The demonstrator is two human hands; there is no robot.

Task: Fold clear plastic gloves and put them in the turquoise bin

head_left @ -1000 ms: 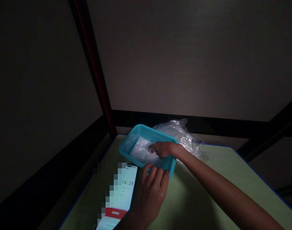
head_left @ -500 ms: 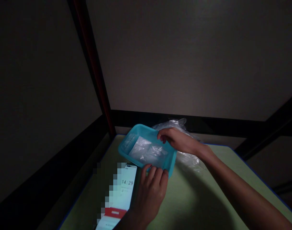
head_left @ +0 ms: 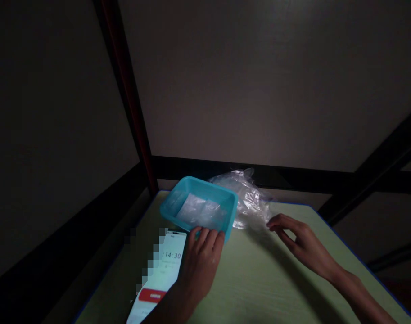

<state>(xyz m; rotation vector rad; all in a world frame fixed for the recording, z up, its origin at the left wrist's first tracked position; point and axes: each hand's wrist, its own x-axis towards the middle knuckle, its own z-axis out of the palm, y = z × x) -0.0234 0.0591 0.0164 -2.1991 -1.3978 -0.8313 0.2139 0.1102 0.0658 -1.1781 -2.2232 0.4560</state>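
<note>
Head view: I note the left hand (head_left: 202,258) curled over the near rim of the tub (head_left: 208,191), lower centre; right hand (head_left: 303,243), lower right, fingertips converging beside the plastic bag (head_left: 250,200), pinch undeterminable. Pressing that rim could tip the tub toward the phone (head_left: 169,273).

The left arm (head_left: 173,299) and the right arm (head_left: 359,294) are bare. The left hand (head_left: 202,258) has its back up, fingers bent and close together. The right hand (head_left: 301,240) is off to the side, thumb and fingers curled (with a little gap like a loop).
</note>
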